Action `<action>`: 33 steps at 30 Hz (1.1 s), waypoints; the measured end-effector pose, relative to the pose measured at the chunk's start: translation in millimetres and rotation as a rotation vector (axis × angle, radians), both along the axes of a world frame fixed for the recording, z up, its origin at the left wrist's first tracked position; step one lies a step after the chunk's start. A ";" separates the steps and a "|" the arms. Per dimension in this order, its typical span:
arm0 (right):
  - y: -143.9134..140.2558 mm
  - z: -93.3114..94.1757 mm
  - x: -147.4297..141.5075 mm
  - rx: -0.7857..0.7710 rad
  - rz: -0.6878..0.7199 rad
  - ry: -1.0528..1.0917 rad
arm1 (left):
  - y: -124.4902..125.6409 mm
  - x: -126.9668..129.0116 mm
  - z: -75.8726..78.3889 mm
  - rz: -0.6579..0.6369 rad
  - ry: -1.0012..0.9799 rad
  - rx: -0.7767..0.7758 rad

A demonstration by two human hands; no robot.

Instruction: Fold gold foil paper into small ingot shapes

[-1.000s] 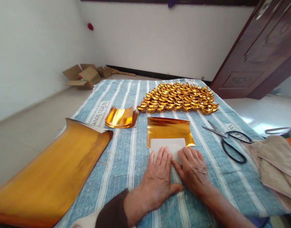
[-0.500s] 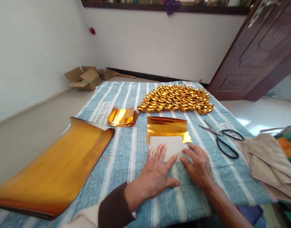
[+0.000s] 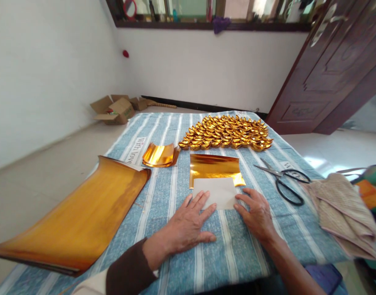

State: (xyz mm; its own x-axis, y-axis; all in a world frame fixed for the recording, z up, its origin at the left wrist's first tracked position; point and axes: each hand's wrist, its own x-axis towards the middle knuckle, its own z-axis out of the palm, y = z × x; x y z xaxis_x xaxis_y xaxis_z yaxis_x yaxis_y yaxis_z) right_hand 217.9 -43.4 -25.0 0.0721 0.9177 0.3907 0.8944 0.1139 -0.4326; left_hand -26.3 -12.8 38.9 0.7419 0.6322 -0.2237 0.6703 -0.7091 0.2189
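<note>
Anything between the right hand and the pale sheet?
Nothing visible. The right hand's fingertips are at the pale sheet's right edge; whether they touch is unclear. The left hand rests on its left part. The scissors lie farther right, out of the way.

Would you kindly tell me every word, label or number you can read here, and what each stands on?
"With love": on the striped tablecloth, left side.
"W…": same tablecloth, by the scissors; the rest is unclear.
Cardboard box: green print, too blurred to read.

Striped cloth (image 3: 159, 194), gold sheets (image 3: 215, 166), foil boats (image 3: 226, 134), scissors (image 3: 279, 173)
</note>
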 end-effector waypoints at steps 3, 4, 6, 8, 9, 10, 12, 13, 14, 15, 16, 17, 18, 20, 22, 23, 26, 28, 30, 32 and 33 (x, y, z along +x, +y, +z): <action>0.1 1.1 -0.4 -0.004 -0.002 0.004 | -3.5 -12.6 4.9 0.024 0.019 0.005; 0.2 1.4 -0.4 -0.004 -0.003 0.005 | -5.1 -16.5 5.9 0.032 0.022 0.010; 0.4 1.8 -0.2 -0.006 -0.002 0.009 | -7.9 -23.8 6.3 0.044 0.022 0.034; 0.5 1.7 -0.2 -0.010 -0.001 0.016 | -10.1 -30.5 5.2 0.047 0.016 0.079; 0.6 1.4 -0.4 -0.011 -0.003 0.020 | -10.8 -33.4 4.6 0.045 0.013 0.102; 0.6 1.1 -0.6 -0.010 -0.006 0.024 | -11.2 -35.9 4.2 0.043 0.011 0.121; 0.7 0.5 -1.2 -0.002 -0.016 0.032 | -11.4 -39.3 4.7 0.043 0.015 0.143; 0.8 0.3 -1.6 0.003 -0.021 0.036 | -11.2 -40.1 5.7 0.046 0.023 0.144; 0.9 0.2 -1.9 0.007 -0.025 0.040 | -11.0 -40.4 7.1 0.051 0.034 0.141; 1.0 0.3 -2.2 0.009 -0.026 0.043 | -10.8 -40.5 8.7 0.057 0.048 0.136; 1.1 0.4 -2.5 0.008 -0.026 0.046 | -10.8 -40.4 10.2 0.065 0.064 0.133; 1.2 0.7 -2.7 0.006 -0.024 0.049 | -11.1 -40.4 11.6 0.069 0.077 0.133; 1.3 0.9 -2.9 0.003 -0.023 0.051 | -11.8 -40.7 12.8 0.071 0.086 0.136; 1.4 1.1 -3.1 -0.001 -0.021 0.053 | -14.0 -41.8 15.2 0.071 0.087 0.156; 1.4 0.8 -3.2 0.000 -0.019 0.053 | -16.6 -42.4 19.1 0.065 0.077 0.188; 1.4 0.6 -3.1 0.001 -0.018 0.052 | -17.4 -41.5 22.0 0.065 0.066 0.216; 1.6 0.5 -3.3 0.000 -0.015 0.051 | -13.1 -29.5 32.6 0.084 -0.031 0.338; 2.0 1.2 -4.1 0.003 -0.021 0.048 | -2.8 -12.7 35.6 0.089 -0.140 0.396; 2.2 1.9 -6.1 0.013 -0.025 0.042 | 12.1 8.3 30.2 0.032 -0.211 0.399; 2.0 1.9 -8.7 0.027 -0.024 0.032 | 28.0 28.4 16.5 -0.045 -0.197 0.370; 1.8 1.7 -9.6 0.034 -0.018 0.027 | 35.0 36.5 7.8 -0.084 -0.174 0.342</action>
